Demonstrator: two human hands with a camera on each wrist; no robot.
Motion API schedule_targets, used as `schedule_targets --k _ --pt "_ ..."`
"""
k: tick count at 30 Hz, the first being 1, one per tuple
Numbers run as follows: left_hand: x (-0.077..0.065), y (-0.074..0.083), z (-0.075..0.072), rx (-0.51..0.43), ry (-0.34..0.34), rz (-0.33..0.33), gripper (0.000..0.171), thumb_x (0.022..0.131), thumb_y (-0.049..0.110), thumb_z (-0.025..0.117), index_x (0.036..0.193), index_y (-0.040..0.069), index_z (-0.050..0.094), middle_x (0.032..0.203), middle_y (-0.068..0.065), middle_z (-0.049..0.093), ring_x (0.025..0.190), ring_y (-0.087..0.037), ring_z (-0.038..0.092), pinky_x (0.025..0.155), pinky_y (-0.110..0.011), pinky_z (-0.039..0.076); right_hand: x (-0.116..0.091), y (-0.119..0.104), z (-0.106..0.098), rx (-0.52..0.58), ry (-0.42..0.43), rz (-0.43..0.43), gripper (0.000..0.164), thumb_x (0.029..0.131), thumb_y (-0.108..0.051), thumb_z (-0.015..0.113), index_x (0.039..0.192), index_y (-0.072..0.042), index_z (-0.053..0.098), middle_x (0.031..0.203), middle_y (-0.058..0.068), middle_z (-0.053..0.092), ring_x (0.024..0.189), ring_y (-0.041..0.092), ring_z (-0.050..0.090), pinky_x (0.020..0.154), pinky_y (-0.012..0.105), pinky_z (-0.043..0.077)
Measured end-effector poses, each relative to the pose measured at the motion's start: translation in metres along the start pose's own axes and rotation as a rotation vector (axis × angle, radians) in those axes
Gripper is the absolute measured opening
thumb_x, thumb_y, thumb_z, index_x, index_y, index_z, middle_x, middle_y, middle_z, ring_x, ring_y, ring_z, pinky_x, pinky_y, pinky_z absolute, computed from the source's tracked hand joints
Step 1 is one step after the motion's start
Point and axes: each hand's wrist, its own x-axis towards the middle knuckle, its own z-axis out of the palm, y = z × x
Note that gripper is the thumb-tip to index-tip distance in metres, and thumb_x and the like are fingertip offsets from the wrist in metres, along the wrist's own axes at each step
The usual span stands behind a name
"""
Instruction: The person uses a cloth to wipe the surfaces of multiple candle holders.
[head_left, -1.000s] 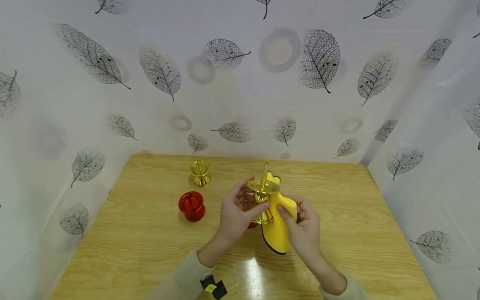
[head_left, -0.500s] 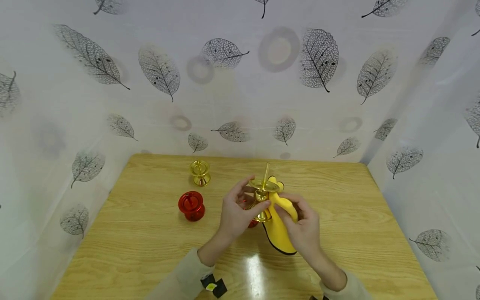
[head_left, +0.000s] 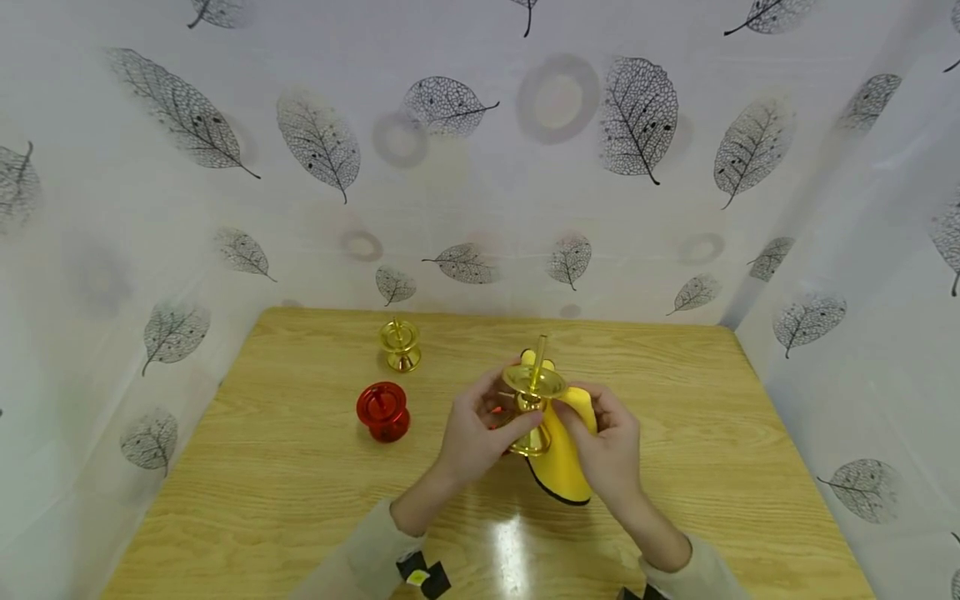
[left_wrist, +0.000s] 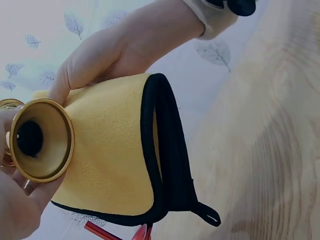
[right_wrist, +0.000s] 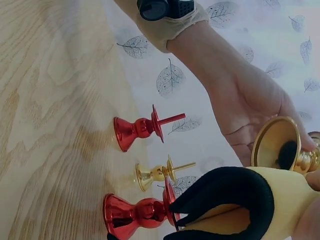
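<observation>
My left hand (head_left: pixel 476 429) grips a gold candlestick (head_left: pixel 534 383) above the table, its thumb across the stem and its spike pointing up. Pinched in my right hand (head_left: pixel 611 442) is a yellow cloth (head_left: pixel 564 467) with black edging, which lies against the candlestick's right side and shows behind its dish. The left wrist view looks into the candlestick's hollow base (left_wrist: pixel 56 145); beside it the cloth (left_wrist: pixel 110 155) hangs folded, with a small black loop. In the right wrist view, the folded cloth (right_wrist: pixel 287 200) partly covers the fingers.
On the wooden table (head_left: pixel 300 500), a second gold candlestick (head_left: pixel 401 346) and a red candlestick (head_left: pixel 384 412) stand to the left. Another red candlestick (right_wrist: pixel 135 217), nearly hidden behind my left hand in the head view, stands close below. A leaf-patterned sheet (head_left: pixel 480 192) surrounds the table.
The held candlestick has shifted slightly down and right, along with my left hand. The cloth's upper end has moved left behind the dish. The standing candlesticks stay put.
</observation>
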Motion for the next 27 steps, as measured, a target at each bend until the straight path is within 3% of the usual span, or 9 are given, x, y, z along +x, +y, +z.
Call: schedule_targets --k 4,9,12,15,19,23,27 --pt "0.001 -0.002 0.001 0.062 0.06 -0.038 0.066 0.088 0.006 0.085 0.148 0.009 0.059 0.111 -0.02 0.074 0.089 -0.008 0.072 0.076 -0.022 0.062 -0.001 -0.003 0.002 0.035 0.016 0.035 0.016 0.09 0.015 0.071 0.106 0.012 0.071 0.091 -0.01 0.079 0.07 0.004 0.075 0.057 0.02 0.06" --pt "0.006 -0.007 0.003 0.133 0.131 -0.055 0.067 0.087 0.012 0.087 0.148 0.009 0.059 0.112 -0.017 0.075 0.091 -0.017 0.075 0.078 -0.024 0.064 -0.004 -0.007 0.004 0.064 0.028 -0.018 0.018 0.088 0.019 0.07 0.106 0.015 0.071 0.093 -0.01 0.08 0.072 0.005 0.076 0.059 0.019 0.06" --pt "0.007 -0.007 0.003 0.164 0.137 -0.064 0.069 0.088 0.014 0.087 0.149 0.008 0.057 0.114 -0.017 0.075 0.09 -0.021 0.075 0.072 -0.021 0.062 -0.006 -0.008 0.005 0.053 0.037 -0.045 0.02 0.087 0.02 0.071 0.106 0.014 0.071 0.095 -0.011 0.08 0.074 0.005 0.077 0.06 0.019 0.061" --pt "0.006 -0.004 0.002 0.182 0.099 -0.056 0.07 0.092 0.015 0.083 0.153 0.005 0.051 0.119 -0.018 0.075 0.095 -0.028 0.077 0.077 -0.022 0.062 -0.005 -0.008 0.005 0.026 0.047 -0.038 0.02 0.088 0.018 0.072 0.108 0.013 0.072 0.096 -0.011 0.08 0.076 0.005 0.077 0.061 0.019 0.061" --pt "0.003 0.004 -0.003 0.09 0.041 -0.08 0.067 0.097 0.009 0.074 0.156 0.001 0.045 0.128 -0.024 0.072 0.103 -0.033 0.077 0.086 -0.025 0.064 -0.001 -0.007 0.002 0.0 0.071 0.033 0.017 0.09 0.014 0.072 0.107 0.011 0.073 0.094 -0.011 0.08 0.074 0.004 0.076 0.06 0.019 0.061" --pt "0.004 0.008 -0.01 -0.061 0.028 -0.164 0.064 0.096 0.002 0.073 0.155 0.0 0.047 0.131 -0.029 0.069 0.098 -0.018 0.075 0.084 -0.023 0.063 0.002 -0.009 -0.002 0.01 0.066 0.09 0.016 0.092 0.012 0.072 0.108 0.012 0.072 0.09 -0.011 0.08 0.071 0.005 0.075 0.058 0.02 0.061" --pt "0.008 0.008 -0.013 -0.146 -0.012 -0.23 0.065 0.094 0.0 0.075 0.154 0.0 0.049 0.134 -0.031 0.064 0.094 -0.009 0.071 0.081 -0.021 0.062 0.004 -0.011 -0.004 0.051 0.028 0.114 0.018 0.092 0.012 0.071 0.11 0.014 0.07 0.093 -0.009 0.08 0.073 0.006 0.076 0.06 0.022 0.062"
